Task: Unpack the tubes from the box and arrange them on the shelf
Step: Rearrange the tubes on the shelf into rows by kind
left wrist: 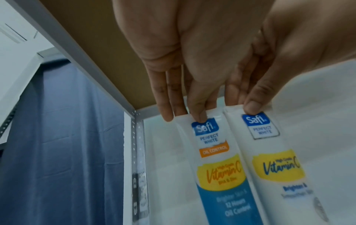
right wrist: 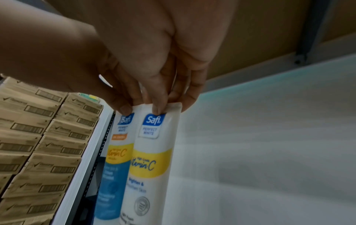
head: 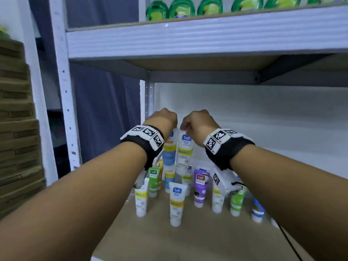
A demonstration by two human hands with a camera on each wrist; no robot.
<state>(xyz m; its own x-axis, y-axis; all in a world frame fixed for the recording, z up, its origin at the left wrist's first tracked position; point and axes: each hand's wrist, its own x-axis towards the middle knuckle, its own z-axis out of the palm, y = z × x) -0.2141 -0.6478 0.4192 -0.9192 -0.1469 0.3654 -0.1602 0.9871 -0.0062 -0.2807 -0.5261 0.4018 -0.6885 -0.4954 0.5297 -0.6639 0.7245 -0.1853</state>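
Observation:
Both hands hang side by side over the shelf board (head: 150, 242). My left hand (head: 163, 119) pinches the crimped top of a white-and-blue "Oil Control" tube (head: 169, 156), shown close up in the left wrist view (left wrist: 221, 175) with the left hand (left wrist: 192, 118) on its top edge. My right hand (head: 197, 123) pinches the top of a white "Vitamin C" tube (head: 185, 153); the right wrist view shows that hand (right wrist: 163, 109) and tube (right wrist: 152, 164). The two tubes hang upright, touching. Several tubes (head: 177, 202) stand cap-down below; the box is out of view.
A purple tube (head: 200, 187) and green tubes (head: 153, 180) stand among the white ones. The upper shelf (head: 188, 38) carries green bottles (head: 181, 8). Stacked cardboard boxes (head: 17, 129) are at the left, beyond the shelf upright (head: 64, 91). A black cable (head: 290, 245) hangs at the right.

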